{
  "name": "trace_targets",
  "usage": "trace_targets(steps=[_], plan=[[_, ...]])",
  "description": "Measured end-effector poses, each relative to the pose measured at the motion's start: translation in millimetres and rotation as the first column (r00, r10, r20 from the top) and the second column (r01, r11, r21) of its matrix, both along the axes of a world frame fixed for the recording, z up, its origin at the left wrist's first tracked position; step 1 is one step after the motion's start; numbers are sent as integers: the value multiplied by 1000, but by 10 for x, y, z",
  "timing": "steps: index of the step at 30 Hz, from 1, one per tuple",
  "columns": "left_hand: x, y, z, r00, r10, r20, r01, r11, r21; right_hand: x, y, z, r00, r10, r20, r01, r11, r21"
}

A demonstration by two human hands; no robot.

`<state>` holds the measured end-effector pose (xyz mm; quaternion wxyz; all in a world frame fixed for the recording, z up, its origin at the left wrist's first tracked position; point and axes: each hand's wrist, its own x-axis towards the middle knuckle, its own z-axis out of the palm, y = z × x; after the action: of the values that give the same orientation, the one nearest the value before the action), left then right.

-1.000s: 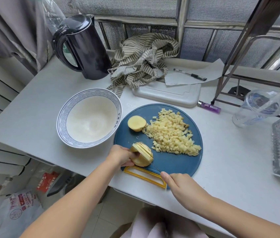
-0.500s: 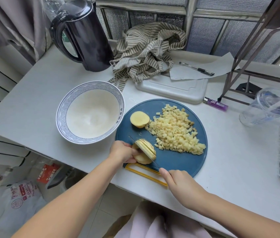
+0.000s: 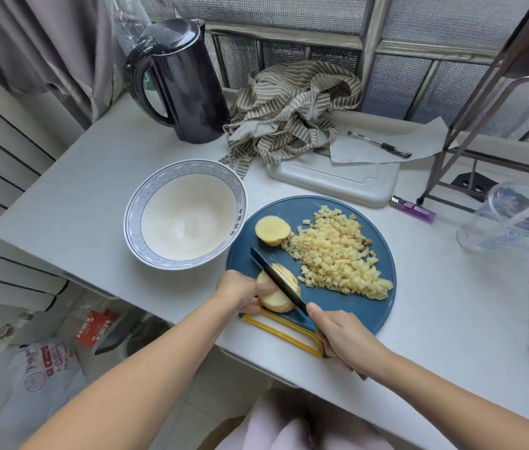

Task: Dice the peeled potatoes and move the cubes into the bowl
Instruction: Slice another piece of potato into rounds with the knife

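On the round blue cutting board [image 3: 363, 306] lies a heap of small potato cubes [image 3: 337, 254]. A potato half [image 3: 272, 230] rests cut face up at the board's left. My left hand [image 3: 240, 292] grips another potato half [image 3: 277, 289], partly sliced, at the board's near edge. My right hand [image 3: 344, 336] holds a dark knife [image 3: 277, 280], index finger along its spine, with the blade lying across that half between the slices. The white bowl [image 3: 133, 219] with a blue patterned rim stands empty left of the board.
A black kettle [image 3: 182, 82] and a striped cloth [image 3: 292, 108] stand behind. A white tray [image 3: 331, 180], paper with a pen [image 3: 380, 143], a purple lighter [image 3: 414, 209], a clear cup [image 3: 509, 219] and a metal rack [image 3: 461, 125] fill the right. The table edge runs close under my hands.
The knife has moved left along the potato half to a new slicing line, and its blade now shows broad and dark. My left hand still grips the potato.
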<state>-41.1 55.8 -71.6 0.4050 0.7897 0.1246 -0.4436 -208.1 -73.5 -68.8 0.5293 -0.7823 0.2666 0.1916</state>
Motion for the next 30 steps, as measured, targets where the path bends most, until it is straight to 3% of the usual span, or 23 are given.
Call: trace_targets(steps=[12, 20, 30], plan=[[-38, 42, 21, 999, -22, -42, 22, 1000, 0, -235, 118, 63, 997, 64, 43, -56, 984, -170], [11, 37, 7, 999, -36, -28, 36, 999, 6, -185, 99, 116, 998, 53, -36, -56, 995, -86], [40, 4, -15, 997, -81, -8, 81, 997, 20, -173, 217, 127, 989, 149, -21, -150, 964, -218]])
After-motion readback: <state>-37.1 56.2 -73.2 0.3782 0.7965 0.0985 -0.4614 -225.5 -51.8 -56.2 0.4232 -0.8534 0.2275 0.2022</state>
